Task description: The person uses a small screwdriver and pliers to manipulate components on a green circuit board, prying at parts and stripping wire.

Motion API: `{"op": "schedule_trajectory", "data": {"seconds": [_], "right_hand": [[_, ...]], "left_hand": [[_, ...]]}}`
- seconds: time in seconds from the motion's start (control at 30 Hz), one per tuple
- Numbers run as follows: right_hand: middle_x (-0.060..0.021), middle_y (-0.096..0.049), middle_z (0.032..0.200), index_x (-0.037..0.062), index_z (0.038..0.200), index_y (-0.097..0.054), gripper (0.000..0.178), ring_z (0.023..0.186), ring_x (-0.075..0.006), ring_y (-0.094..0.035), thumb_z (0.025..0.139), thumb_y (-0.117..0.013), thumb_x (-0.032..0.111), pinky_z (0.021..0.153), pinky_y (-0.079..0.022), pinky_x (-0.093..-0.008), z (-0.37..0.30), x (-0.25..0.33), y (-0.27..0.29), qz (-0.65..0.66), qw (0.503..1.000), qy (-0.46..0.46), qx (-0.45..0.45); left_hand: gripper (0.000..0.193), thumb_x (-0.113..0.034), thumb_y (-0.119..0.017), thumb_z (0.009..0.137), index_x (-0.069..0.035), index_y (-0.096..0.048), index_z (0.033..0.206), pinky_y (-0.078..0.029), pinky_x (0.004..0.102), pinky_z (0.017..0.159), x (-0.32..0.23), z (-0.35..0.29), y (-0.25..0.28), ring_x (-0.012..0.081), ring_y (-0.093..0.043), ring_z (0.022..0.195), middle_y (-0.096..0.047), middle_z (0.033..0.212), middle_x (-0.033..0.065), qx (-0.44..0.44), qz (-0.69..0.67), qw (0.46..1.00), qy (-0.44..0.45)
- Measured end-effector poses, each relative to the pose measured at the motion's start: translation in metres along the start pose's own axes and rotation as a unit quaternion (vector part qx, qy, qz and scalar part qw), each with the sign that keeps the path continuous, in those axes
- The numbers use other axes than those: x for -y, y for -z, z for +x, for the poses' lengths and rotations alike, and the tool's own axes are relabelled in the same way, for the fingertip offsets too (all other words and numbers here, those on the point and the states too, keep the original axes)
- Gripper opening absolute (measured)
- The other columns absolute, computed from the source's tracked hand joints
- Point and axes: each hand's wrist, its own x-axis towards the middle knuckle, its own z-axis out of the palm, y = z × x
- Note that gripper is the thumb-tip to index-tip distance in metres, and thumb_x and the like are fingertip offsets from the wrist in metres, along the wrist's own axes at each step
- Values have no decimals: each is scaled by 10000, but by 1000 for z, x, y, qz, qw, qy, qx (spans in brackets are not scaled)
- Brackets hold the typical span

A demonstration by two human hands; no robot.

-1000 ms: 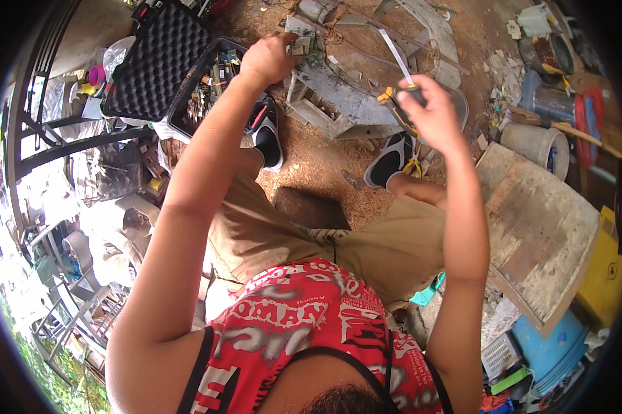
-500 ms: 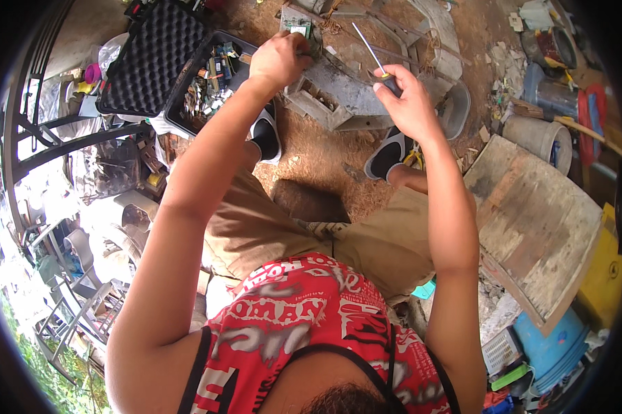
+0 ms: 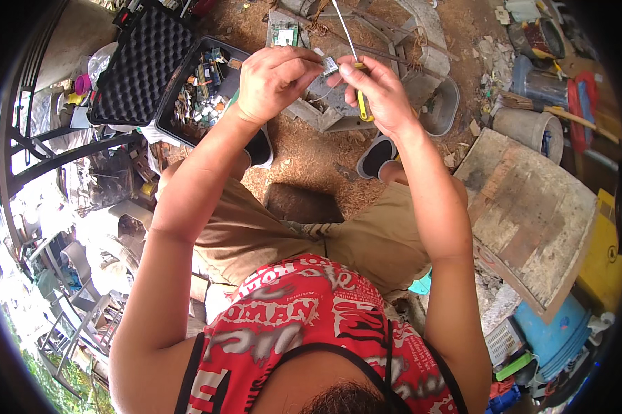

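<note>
Left hand is pinching a small card between thumb and fingertips, palm side down. Card is sitting between the two hands, above the grey frame. Right hand is curling around a screwdriver, yellow handle showing below the fingers, shaft pointing up and away from the body. Right thumb and forefinger are resting just beside the card's edge; contact there: cannot tell. Green circuit board is lying on the far left part of the frame, beyond the left hand. Black case is standing open on the left, its foam lid leaning back, loose parts filling much of its inside. Grey tub is sitting right of the frame.
</note>
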Motion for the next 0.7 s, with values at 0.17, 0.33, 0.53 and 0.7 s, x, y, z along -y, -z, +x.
{"op": "schedule_trajectory", "data": {"seconds": [0.17,0.33,0.53,0.7], "right_hand": [[-35,-699,897,55,1080,-640,181,665,-34,-539,925,-669,144,585,-445,-179,0,-6,2,1,999,32,-15],[-12,-693,856,52,1061,-659,165,659,-36,-542,910,-683,115,575,-447,-185,2,-5,3,-20,998,38,-51],[28,-654,782,43,1028,-688,175,659,-37,-560,869,-733,102,583,-456,-190,4,-10,3,-100,990,69,-70],[15,-658,759,28,1012,-693,193,659,-49,-569,853,-750,121,600,-474,-206,4,-10,4,-138,983,75,-96]], "left_hand": [[160,-50,-749,727,-74,-669,863,-554,313,725,0,1,-1,228,-685,829,-701,981,43,3,-50,999,8],[292,17,-650,793,-25,-597,1077,-520,306,821,-2,-7,-9,191,-657,865,-678,1033,92,13,-290,938,190],[268,-106,-718,889,-9,-650,1130,-512,210,764,-8,-7,-19,58,-633,827,-703,947,25,83,-347,864,356],[237,-129,-749,858,-36,-692,1068,-528,220,701,-3,-12,-25,57,-653,767,-721,877,21,32,-344,875,339]]}}
